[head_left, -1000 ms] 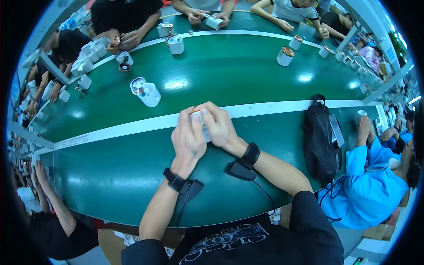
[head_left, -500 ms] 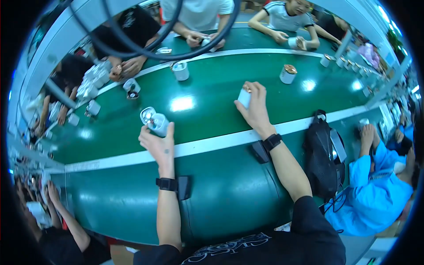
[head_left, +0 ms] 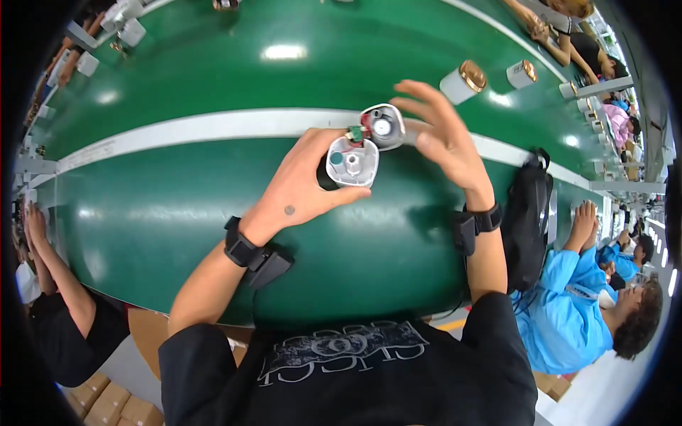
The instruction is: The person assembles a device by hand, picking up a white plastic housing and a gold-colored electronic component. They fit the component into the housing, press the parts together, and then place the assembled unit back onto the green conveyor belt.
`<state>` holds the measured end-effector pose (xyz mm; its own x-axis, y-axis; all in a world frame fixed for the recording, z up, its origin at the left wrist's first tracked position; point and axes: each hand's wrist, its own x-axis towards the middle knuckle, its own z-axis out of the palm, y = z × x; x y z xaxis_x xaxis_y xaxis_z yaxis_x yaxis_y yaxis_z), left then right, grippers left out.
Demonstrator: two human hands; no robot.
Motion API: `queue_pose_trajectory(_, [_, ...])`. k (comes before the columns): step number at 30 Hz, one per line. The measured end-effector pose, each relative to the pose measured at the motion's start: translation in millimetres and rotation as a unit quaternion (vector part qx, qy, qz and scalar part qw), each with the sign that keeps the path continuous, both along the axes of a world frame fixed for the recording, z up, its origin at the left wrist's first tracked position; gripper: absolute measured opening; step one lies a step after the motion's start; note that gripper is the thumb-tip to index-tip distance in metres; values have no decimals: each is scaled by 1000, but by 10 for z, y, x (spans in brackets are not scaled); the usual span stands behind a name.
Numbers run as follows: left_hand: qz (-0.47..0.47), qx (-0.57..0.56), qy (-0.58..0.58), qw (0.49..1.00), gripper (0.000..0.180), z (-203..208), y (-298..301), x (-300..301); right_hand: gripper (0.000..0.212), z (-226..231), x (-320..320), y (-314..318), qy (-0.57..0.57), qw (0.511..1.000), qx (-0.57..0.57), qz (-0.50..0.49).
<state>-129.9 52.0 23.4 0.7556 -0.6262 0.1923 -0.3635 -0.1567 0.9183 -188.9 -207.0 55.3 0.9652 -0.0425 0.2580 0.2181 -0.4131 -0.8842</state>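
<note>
My left hand grips an opened white housing above the near tabletop. Inside the hollow shell are a central post and a round teal spot. A grey-white cap hangs beside its far rim, joined by red wires, with a small green circuit board between them. Just right of the cap, my right hand is open with fingers spread and holds nothing. Whether its thumb touches the cap, I cannot tell. Beyond its fingertips a white unit with a copper-coloured top stands on the green surface.
A second copper-topped unit stands farther right. A white rail crosses between the belt and the near table. A black backpack lies at right, beside a person in blue. Another person's arm is at left.
My left hand has brought the opened housing nearer and to the right. My right hand has let go of the copper-topped unit and moved beside the cap. The view has tilted downward.
</note>
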Motion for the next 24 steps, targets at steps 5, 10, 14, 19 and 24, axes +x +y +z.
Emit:
queue_pose_trajectory(5, [-77,18,-112,991,66,-70,70,-86,71,-195,-259,104,142,962,156,172])
queue_pose_trajectory(10, [-60,6,-144,988,69,-149,78,-211,82,-138,-396,330,206,948,227,86])
queue_pose_trajectory(14, [-22,1,-144,989,70,-186,75,-330,60,-77,-416,431,119,989,69,49])
queue_pose_trajectory(19, [-11,66,-145,987,71,-214,139,-334,58,94,-496,610,18,999,5,27])
queue_pose_trajectory(24, [-22,6,-110,994,68,-239,157,-348,58,135,-507,582,-55,988,-145,28])
